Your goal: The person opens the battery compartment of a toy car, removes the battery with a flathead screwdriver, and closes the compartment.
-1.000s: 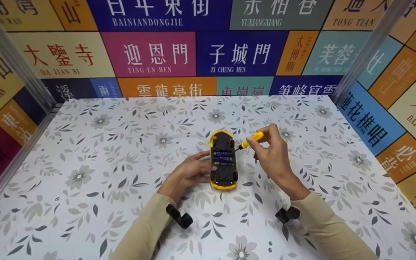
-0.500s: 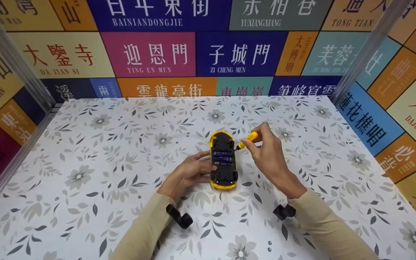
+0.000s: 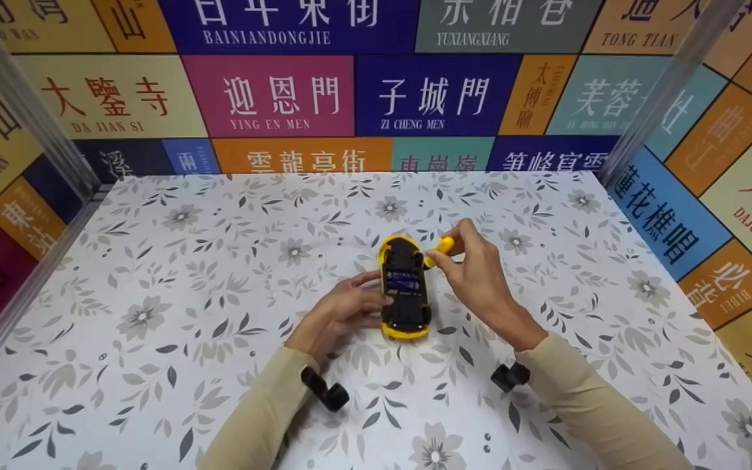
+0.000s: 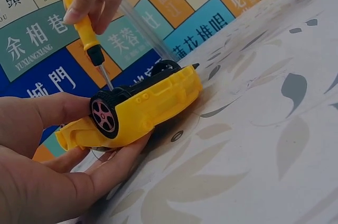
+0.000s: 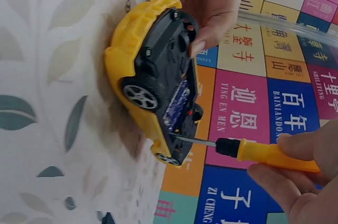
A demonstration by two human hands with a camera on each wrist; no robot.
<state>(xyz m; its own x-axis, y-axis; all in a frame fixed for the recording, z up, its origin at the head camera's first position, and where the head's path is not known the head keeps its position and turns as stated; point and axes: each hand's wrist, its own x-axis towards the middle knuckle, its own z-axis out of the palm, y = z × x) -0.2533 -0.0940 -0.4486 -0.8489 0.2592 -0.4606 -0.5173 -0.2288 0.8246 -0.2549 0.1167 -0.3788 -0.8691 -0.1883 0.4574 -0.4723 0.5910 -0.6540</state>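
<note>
Yellow plastic toy car [image 3: 405, 288], lying upside down on the floral tablecloth [image 3: 154, 274], is gripped by the left hand [image 3: 343, 314]. One yellow-handled screwdriver [image 5: 248, 150] is pinched by the right hand [image 3: 477, 274]. A slipped tip could be caused by tilting. Two batteries are counted.

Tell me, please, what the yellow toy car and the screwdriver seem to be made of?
The toy car: likely moulded plastic, with a smooth, slightly glossy yellow shell and a matte black underside. The screwdriver: its thin grey shaft glints like metal; its yellow handle with a black collar looks like plastic, though a rubbery coating cannot be ruled out.
</note>
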